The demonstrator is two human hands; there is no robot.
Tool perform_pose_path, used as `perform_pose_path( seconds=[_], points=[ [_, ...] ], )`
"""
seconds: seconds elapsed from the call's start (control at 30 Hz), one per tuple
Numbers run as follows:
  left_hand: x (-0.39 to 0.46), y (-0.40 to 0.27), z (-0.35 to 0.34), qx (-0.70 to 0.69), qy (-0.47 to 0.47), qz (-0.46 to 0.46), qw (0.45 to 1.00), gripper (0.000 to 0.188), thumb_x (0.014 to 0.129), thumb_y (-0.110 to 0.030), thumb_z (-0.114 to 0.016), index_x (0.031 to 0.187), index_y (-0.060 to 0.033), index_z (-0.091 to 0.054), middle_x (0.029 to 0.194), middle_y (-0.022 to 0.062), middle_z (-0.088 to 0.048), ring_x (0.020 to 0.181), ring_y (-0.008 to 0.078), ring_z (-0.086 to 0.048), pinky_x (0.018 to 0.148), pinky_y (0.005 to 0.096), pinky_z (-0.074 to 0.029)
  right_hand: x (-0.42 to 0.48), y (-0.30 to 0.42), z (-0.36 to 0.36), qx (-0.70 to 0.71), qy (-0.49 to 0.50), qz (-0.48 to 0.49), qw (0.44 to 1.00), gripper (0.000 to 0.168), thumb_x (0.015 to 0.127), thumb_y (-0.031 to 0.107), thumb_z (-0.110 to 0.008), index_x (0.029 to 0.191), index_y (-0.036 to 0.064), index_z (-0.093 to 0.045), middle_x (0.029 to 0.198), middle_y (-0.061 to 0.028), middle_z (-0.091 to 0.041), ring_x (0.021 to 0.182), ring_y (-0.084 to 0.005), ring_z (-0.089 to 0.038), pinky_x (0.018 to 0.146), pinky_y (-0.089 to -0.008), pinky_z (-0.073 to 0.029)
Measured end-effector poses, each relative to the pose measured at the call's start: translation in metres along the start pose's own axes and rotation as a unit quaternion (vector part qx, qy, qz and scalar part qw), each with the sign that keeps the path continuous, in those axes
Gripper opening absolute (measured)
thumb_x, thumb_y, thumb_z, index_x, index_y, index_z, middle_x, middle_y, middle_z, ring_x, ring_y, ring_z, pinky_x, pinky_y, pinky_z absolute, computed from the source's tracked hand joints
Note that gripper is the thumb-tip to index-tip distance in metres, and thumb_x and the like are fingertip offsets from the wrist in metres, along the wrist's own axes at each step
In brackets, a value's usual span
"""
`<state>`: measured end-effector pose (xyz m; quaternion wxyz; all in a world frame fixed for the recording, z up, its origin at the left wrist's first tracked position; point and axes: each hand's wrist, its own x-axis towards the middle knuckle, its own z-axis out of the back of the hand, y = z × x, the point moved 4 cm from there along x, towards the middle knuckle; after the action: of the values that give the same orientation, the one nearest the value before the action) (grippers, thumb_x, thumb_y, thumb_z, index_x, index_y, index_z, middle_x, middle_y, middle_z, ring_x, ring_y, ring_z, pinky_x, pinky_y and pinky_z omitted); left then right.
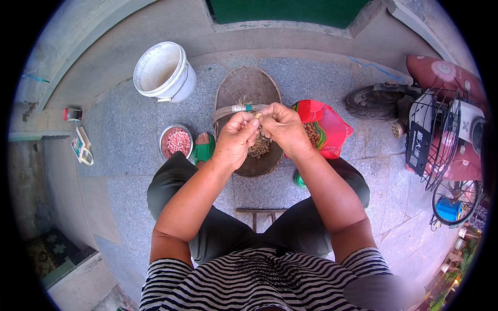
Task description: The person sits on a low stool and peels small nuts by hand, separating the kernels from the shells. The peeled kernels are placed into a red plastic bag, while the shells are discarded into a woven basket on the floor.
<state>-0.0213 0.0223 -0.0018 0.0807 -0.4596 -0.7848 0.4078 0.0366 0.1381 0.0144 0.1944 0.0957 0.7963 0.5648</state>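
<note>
Between the fingertips of my left hand (pixel 238 136) and my right hand (pixel 286 126) is a small tan peanut pod (pixel 257 115), pinched from both sides. Both hands hover over a woven wicker basket (pixel 247 83) with a handle across its middle. Empty peanut shells (pixel 260 147) lie in the basket, partly hidden by my hands. On the ground to the left, a steel bowl (pixel 160 144) holds pink shelled peanuts (pixel 179 142). At the right, a red plastic bag (pixel 336 130) stands open with unshelled peanuts (pixel 311 133) inside.
A white plastic bucket (pixel 184 83) stands at the back left. An electric scooter with a wire basket (pixel 432 147) is parked at the right. A jar (pixel 72 114) and a small paper bag (pixel 82 145) sit by the left wall. Below me is a wooden stool (pixel 258 212).
</note>
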Motion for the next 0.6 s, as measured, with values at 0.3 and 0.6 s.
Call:
perform_pose_path(
  seconds=[0.3, 0.6],
  points=[
    [-0.001, 0.003, -0.007, 0.046, -0.025, -0.038, 0.998, 0.004, 0.093, -0.013, -0.056, 0.093, -0.0096, -0.054, 0.073, -0.0065, -0.044, 0.059, 0.0033, -0.036, 0.051, 0.0180, -0.028, -0.004, -0.001, -0.003, 0.018, -0.036, 0.024, 0.999, 0.005, 0.083, 0.002, -0.059, 0.085, 0.000, -0.055, 0.069, -0.0020, -0.057, 0.058, -0.0050, -0.049, 0.050, -0.0214, -0.038],
    [0.000, 0.004, -0.019, 0.077, -0.084, -0.063, 0.991, 0.013, 0.096, -0.019, -0.052, 0.092, -0.0085, -0.057, 0.067, -0.0045, -0.047, 0.058, 0.0033, -0.038, 0.050, 0.0194, -0.030, -0.005, -0.002, -0.006, -0.037, -0.091, 0.080, 0.992, 0.006, 0.084, -0.001, -0.056, 0.081, 0.003, -0.054, 0.067, 0.0015, -0.055, 0.055, -0.0023, -0.046, 0.050, -0.0192, -0.037]
  ],
)
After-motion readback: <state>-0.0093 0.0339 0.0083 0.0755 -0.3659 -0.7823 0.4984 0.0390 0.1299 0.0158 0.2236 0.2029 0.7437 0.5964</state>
